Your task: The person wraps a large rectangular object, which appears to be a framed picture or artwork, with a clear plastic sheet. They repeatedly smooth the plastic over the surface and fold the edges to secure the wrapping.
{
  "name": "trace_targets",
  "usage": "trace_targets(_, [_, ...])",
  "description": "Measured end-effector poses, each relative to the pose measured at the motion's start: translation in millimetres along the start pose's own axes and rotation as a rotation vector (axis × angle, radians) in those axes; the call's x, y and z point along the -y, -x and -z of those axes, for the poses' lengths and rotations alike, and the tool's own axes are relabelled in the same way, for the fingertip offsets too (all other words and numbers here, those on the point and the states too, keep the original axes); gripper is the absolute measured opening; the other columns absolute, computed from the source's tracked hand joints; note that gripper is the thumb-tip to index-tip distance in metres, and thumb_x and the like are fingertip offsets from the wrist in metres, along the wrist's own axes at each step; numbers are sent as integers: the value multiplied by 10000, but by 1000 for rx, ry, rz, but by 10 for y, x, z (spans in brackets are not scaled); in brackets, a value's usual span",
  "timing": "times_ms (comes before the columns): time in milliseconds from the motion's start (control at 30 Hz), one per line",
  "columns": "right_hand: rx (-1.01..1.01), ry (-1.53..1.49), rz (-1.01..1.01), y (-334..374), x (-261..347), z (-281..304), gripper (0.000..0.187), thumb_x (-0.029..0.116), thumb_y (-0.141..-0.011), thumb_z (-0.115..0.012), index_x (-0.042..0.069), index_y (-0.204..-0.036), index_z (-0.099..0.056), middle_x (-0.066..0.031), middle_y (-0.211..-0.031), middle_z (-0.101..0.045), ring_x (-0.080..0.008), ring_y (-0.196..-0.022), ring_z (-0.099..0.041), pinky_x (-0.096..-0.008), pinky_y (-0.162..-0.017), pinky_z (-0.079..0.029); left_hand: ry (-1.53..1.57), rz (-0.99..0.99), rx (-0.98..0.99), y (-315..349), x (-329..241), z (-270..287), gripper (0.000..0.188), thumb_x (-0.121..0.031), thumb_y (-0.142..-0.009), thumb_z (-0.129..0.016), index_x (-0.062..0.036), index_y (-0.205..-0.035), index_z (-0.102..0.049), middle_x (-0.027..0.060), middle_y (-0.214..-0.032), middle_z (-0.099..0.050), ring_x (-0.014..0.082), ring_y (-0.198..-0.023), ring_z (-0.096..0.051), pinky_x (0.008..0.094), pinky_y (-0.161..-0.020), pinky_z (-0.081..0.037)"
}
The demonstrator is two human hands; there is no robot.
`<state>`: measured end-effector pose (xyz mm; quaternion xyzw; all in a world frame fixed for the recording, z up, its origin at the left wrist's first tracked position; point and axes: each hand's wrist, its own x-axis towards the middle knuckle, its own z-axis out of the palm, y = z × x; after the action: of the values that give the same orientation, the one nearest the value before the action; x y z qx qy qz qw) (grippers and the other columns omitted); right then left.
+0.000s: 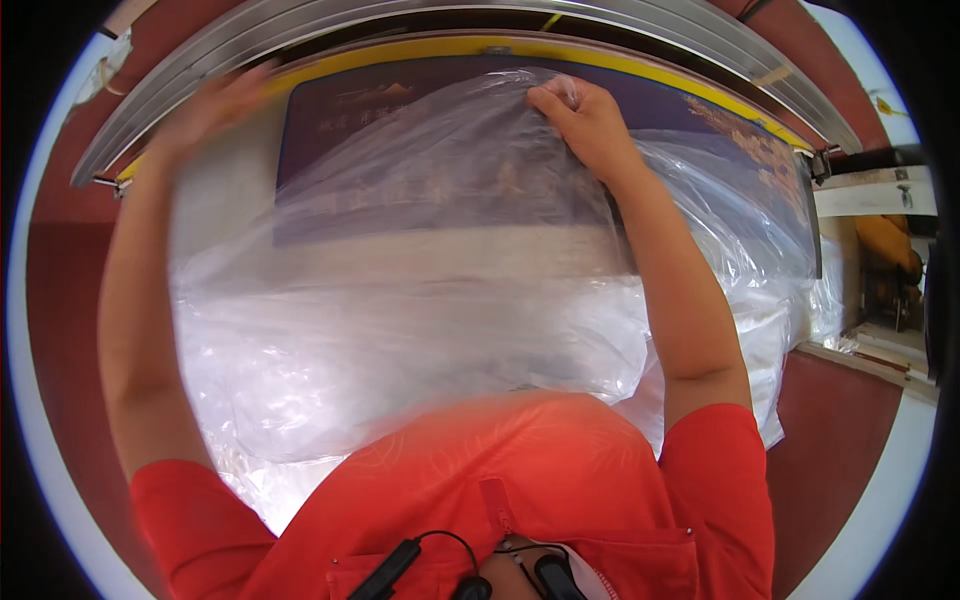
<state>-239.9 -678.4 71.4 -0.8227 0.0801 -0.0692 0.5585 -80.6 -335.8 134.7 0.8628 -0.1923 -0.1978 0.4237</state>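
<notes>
A large sheet of clear plastic film [430, 340] is spread in wrinkled layers in front of me. Its far edge is pinched between the thumb and fingers of my right hand [590, 122], which lifts it into a peak. Under the film lies a dark purple-blue printed panel [330, 115] with pale lettering and a gold floral pattern at its right. My left hand [212, 112] is near the panel's far left corner, blurred by motion, its fingers stretched out and nothing visible in them.
A yellow strip [400, 48] runs along the far edge, with a curved silver metal rail [330, 35] beyond it. Black clamp-like hardware [822, 165] sits at the rail's right end. At the right stands a pale frame [870, 200] with machinery behind. Reddish-brown floor [840, 430] shows at both sides.
</notes>
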Motion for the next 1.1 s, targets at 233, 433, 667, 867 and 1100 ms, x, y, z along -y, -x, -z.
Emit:
trace_targets(233, [-176,299,261,125,-79,246,248,320,-680,-606,82,-698,-540,-27,-588,-502,-152,-559,-477,-284,-512,-389,35,-387,-52,-154,-781,-2224,225,-252,-749,-533,-30,-711,-540,7,-646,-522,103,-585,-435,261,-541,-366])
trace_targets(433, [-386,1010,199,738,-316,1177,366,362,-647,-629,71,-847,-531,-82,-825,-513,-230,-832,-470,-338,-710,-384,42,-80,240,876,225,-686,131,-109,-742,-504,-65,-631,-450,-51,-626,-374,37,-583,-337,186,-501,-280])
trace_targets(667, [234,913,671,960,-13,154,519,396,-739,-485,81,-1144,-408,-122,-1243,-309,-266,-1175,-246,-414,-930,-212,-703,80,-387,1687,1849,1032,226,-204,-786,-496,-35,-657,-420,27,-537,-355,115,-506,-356,254,-481,-310])
trace_targets(867, [-51,1236,323,888,294,388,589,469,-749,-435,27,-1136,-392,-146,-1230,-327,-261,-1183,-237,-413,-943,-187,-820,221,-805,1607,1794,474,248,-317,-802,-464,-74,-758,-477,94,-639,-525,261,-579,-508,345,-526,-393])
trace_targets(1100, [-102,1124,222,429,-121,452,712,542,-757,-356,-6,-1206,-289,-126,-1286,-246,-242,-1215,-171,-404,-975,-123,-725,147,-808,1580,1694,456,246,-299,-784,-509,-62,-723,-488,70,-577,-461,190,-509,-424,298,-496,-361])
